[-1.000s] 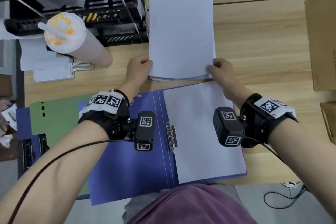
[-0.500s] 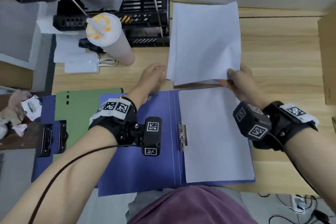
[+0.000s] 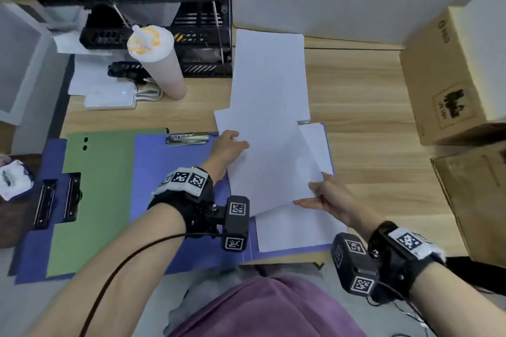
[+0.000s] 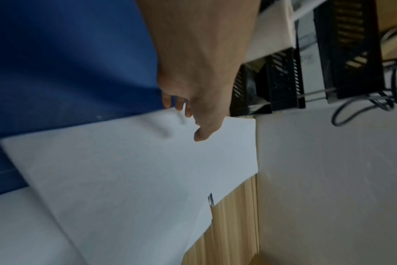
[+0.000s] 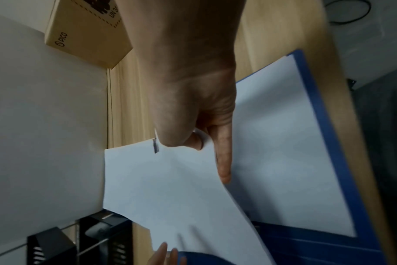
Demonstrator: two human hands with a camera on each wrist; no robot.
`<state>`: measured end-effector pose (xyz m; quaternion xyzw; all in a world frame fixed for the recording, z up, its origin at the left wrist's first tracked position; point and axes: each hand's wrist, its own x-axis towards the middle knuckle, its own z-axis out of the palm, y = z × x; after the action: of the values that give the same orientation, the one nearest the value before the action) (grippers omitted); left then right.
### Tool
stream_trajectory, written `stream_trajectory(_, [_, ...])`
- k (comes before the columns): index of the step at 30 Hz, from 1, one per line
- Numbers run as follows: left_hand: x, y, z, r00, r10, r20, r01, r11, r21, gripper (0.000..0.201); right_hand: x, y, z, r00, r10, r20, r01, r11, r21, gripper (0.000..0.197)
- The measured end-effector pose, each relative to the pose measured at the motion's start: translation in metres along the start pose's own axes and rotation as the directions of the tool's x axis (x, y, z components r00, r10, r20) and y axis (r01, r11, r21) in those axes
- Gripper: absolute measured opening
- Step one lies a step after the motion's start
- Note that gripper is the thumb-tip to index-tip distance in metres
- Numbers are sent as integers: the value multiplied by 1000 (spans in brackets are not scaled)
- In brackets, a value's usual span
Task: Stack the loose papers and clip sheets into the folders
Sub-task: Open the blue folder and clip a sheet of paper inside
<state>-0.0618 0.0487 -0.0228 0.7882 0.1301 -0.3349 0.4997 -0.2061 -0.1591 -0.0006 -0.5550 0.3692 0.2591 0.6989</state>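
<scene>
An open blue folder [image 3: 175, 186] lies in front of me with a white sheet [image 3: 295, 230] in its right half. Above it I hold a few white papers [image 3: 273, 167], tilted. My left hand [image 3: 230, 148] pinches their left edge, thumb on top and fingers beneath. At the near right corner my right hand [image 3: 323, 194] pinches them between thumb and fingers, its index finger straight along the edge. The left wrist view shows the papers [image 4: 136, 170] under the left thumb [image 4: 202, 132]. In the right wrist view the papers [image 5: 170, 188] hang over the folder's sheet [image 5: 279, 152]. A further white stack [image 3: 268, 74] lies on the desk behind.
A green folder [image 3: 95, 194] lies left on another blue folder [image 3: 35, 227] with black clips [image 3: 57, 200]. Behind stand a drink cup [image 3: 156, 63], a black tray rack [image 3: 164, 22] and a white power bank [image 3: 109, 98]. Cardboard boxes [image 3: 451, 76] line the right side.
Both hands were at the near edge of the stack on the desk. The right hand lifted papers and drew them toward me over the folder; the left hand let go, then gripped their left edge.
</scene>
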Motion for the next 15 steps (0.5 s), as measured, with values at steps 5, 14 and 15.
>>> stream_trajectory(5, [-26,-38,-28,992,-100,-82,96,994,-53,38,-15,21,4,996,-41,-84,37,998,-48,50])
stream_trajectory(14, [-81,-9,-38,978,173,116,-98,874,-476,27,-50,-30,10,936,-345,-67,342,938,-56,35])
stream_trajectory(15, [-85,0,-39,970,239,33,-189,839,-510,22,-53,-34,9,926,-374,-58,370,926,-72,35])
